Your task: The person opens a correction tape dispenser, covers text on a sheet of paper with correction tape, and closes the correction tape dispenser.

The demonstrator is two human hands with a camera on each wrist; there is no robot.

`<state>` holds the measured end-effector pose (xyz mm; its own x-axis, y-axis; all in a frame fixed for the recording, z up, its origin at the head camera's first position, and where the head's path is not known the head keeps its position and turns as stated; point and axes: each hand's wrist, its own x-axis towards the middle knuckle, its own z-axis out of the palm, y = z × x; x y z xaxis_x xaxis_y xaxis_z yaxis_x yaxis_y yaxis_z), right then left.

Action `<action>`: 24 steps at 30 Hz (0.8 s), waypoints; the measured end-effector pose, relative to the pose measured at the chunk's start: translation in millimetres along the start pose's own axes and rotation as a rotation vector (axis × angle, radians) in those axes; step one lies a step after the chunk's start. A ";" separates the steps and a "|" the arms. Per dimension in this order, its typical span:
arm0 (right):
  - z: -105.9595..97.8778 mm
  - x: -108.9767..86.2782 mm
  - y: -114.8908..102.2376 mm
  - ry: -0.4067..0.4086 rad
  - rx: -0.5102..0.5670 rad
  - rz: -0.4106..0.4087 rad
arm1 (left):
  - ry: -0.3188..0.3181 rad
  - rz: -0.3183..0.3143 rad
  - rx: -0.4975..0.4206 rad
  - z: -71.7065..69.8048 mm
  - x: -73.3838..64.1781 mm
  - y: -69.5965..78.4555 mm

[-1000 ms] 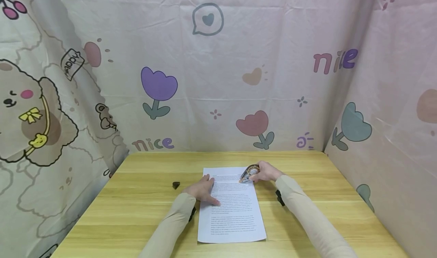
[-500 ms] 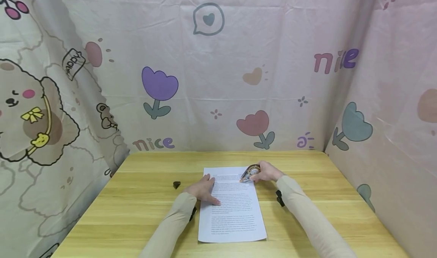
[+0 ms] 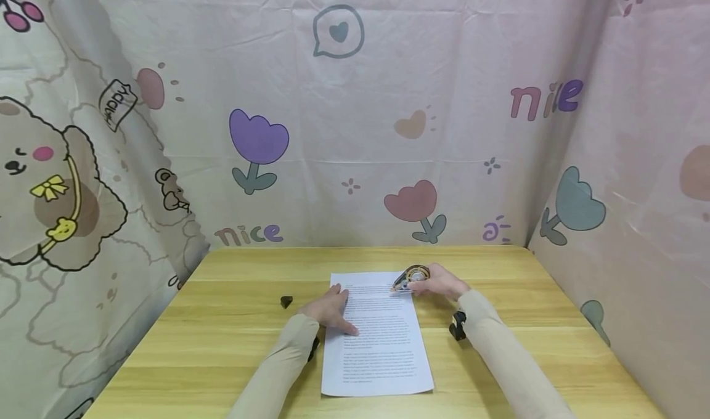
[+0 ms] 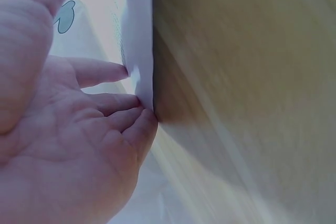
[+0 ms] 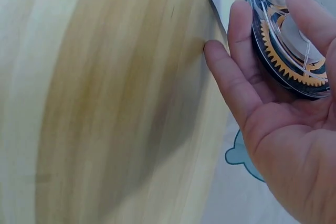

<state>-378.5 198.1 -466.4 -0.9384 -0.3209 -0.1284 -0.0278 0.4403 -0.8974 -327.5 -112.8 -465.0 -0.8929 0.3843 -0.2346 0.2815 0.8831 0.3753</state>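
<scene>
A printed sheet of paper (image 3: 377, 345) lies flat on the wooden table. My left hand (image 3: 327, 311) rests on its left edge, fingers and thumb spread; in the left wrist view the fingertips (image 4: 142, 103) touch the paper's border. At the sheet's upper right, my right hand (image 3: 440, 280) grips a correction tape dispenser (image 3: 413, 277), its tip pointing down and left at the printed lines. Whether the tip touches the paper cannot be told. In the right wrist view the clear-cased correction tape (image 5: 289, 40) shows orange gears between thumb and fingers.
A small dark cap-like piece (image 3: 286, 301) lies on the table (image 3: 222, 345) left of the left hand. A patterned curtain (image 3: 344, 129) hangs behind the table's back edge and along both sides.
My right hand has shifted slightly to the right with the correction tape, and its wrist has turned a little. The left hand and the paper stay where they were.
</scene>
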 end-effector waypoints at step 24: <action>12.3 -9.9 -1.0 0.056 0.089 0.021 | 0.406 -0.075 0.114 -16.4 -28.1 -52.7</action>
<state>-365.0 190.5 -469.4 -0.9564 -0.2637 -0.1254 0.0199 0.3694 -0.9291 -323.0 -174.6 -463.5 -0.9719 0.2008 0.1229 0.2270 0.9375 0.2636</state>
